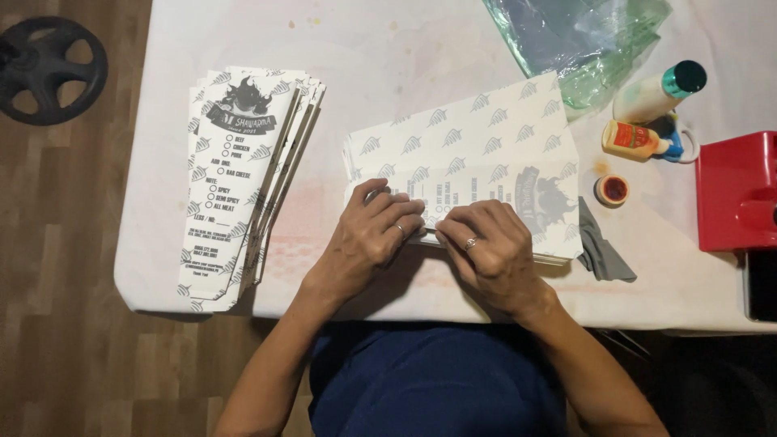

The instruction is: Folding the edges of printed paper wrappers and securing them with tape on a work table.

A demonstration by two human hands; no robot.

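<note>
Left hand point(374, 231) and right hand point(486, 247) lie side by side, fingertips nearly meeting, both pressed flat on the near edge of the top printed paper sheet point(477, 162). Neither hand is closed around anything; the fingers are bent and bear down on a fold line along that edge.

The sheet sits on a stack of like sheets point(558, 257) at the middle of the white table point(388, 48), just in front of the person. The fold appears under way, not yet finished.

To the left lies a fanned pile of finished paper sleeves point(243, 178), long and narrow. Judged by the edges, several are done; an exact count cannot be made, nor can the unfolded stack be counted.

Far right: one crumpled clear plastic bag point(583, 40). Right: two small bottles point(647, 121), one with a teal cap, and one small round lid point(613, 190). One grey cloth point(603, 251) lies touching the stack. One red container point(736, 194) stands at the right edge.
</note>
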